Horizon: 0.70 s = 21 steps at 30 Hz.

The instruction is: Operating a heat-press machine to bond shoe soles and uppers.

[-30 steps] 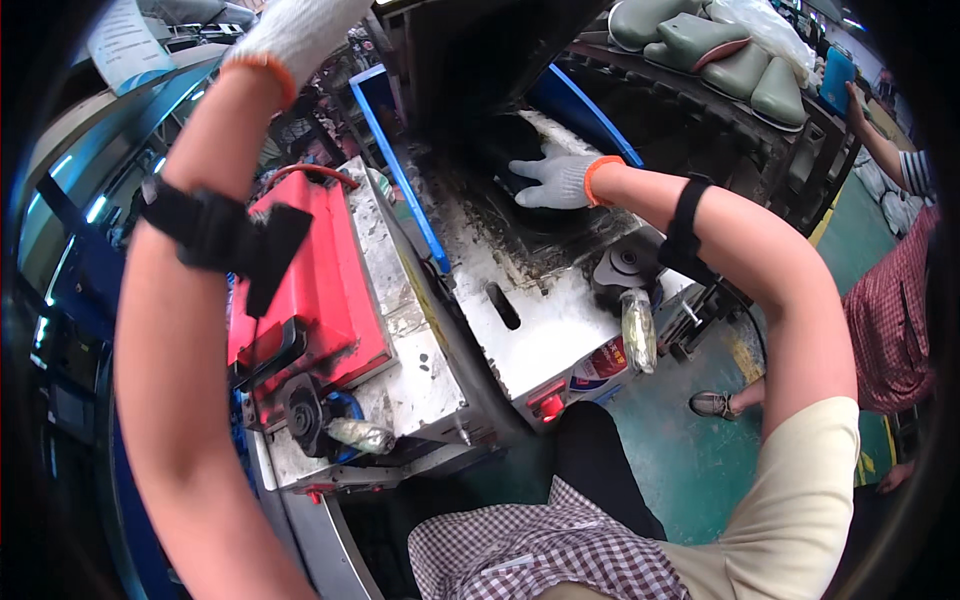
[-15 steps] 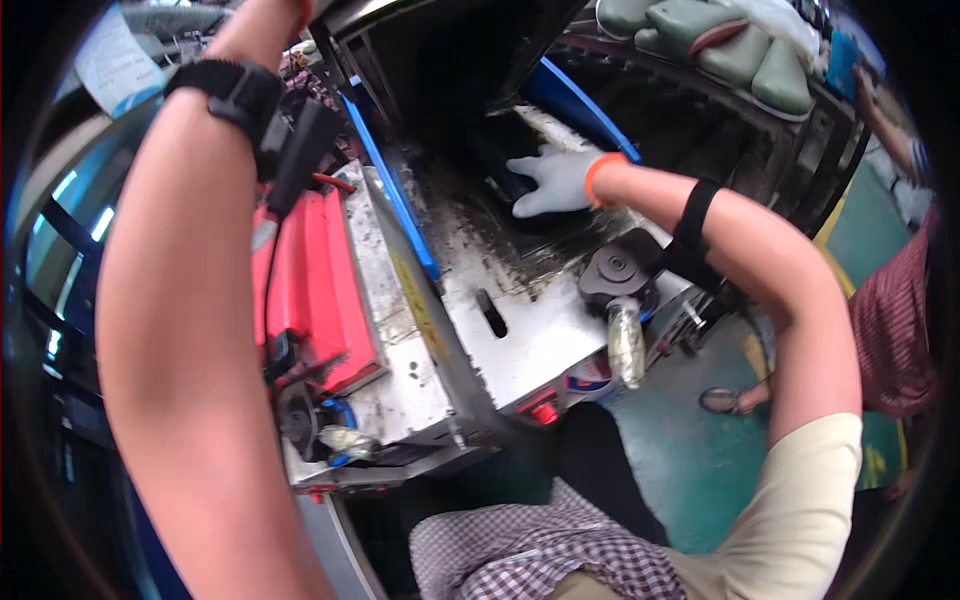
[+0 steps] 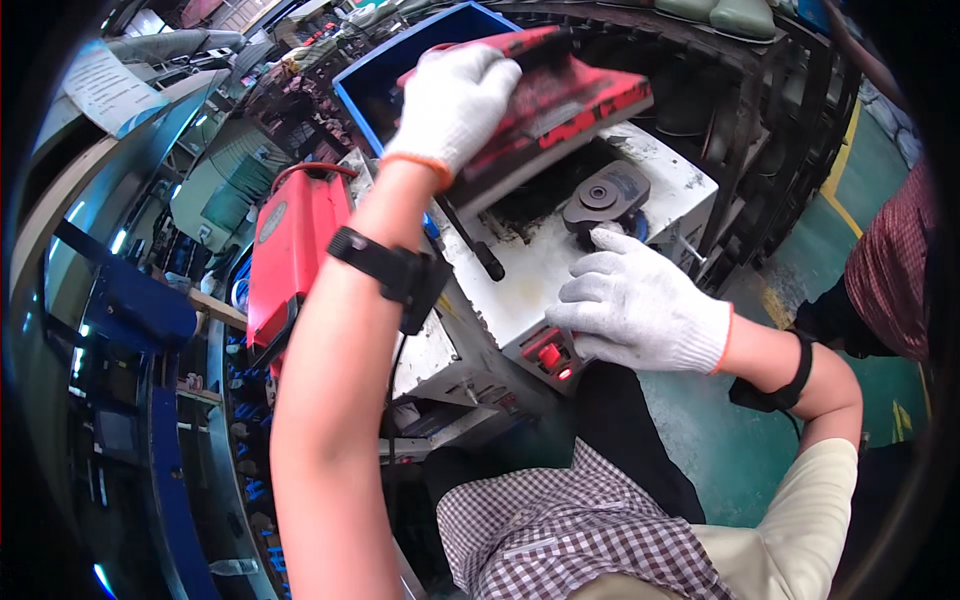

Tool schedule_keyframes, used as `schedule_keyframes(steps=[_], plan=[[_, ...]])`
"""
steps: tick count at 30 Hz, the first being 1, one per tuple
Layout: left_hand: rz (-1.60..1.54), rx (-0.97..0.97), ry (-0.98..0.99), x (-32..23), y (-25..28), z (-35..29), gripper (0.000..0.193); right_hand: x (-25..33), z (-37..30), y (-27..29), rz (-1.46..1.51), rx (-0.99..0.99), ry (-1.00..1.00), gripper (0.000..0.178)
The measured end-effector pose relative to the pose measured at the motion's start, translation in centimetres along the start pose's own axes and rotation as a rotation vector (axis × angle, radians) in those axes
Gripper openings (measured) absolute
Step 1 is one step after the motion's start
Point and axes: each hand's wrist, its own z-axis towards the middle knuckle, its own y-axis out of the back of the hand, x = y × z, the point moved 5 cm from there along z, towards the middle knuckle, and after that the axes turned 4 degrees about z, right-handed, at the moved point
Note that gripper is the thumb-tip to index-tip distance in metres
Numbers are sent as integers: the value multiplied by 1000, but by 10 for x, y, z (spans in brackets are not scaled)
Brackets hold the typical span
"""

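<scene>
My left hand (image 3: 455, 105), in a white knit glove with an orange cuff, grips the top of a red hinged lid (image 3: 570, 95) on a white metal machine (image 3: 510, 290). The lid leans at a slant over the machine's dark, stained opening (image 3: 540, 200). My right hand (image 3: 650, 300), gloved the same way, is held over the machine's front right corner with its fingers stretched out and nothing in them. Close to its fingertips are a grey rounded part with a round hub (image 3: 602, 195) and a red switch (image 3: 550, 354) beside a lit red lamp (image 3: 565, 374).
A second machine with a red lid (image 3: 300, 240) stands to the left. Behind the lid is a blue bin (image 3: 370, 80). Dark racks with green shoe-like forms (image 3: 742, 17) stand at the far right. Another person's checked clothing (image 3: 895, 260) shows at the right edge.
The lid has come down from upright to a slant, with my left hand on it. My right hand has left the machine's opening and moved toward me, near the switch.
</scene>
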Motion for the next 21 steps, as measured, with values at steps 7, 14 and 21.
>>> schedule_keyframes(steps=[7,14,21], plan=[[228,-62,-37,-36,-57,-66,23,-15,-20,-13,-228,-108,95,18],[204,-155,-58,-43,-66,-70,22,-137,-98,48,-466,-629,-480,28],[134,-172,-36,-35,-41,-93,29,-121,51,42,-236,-554,-306,30]])
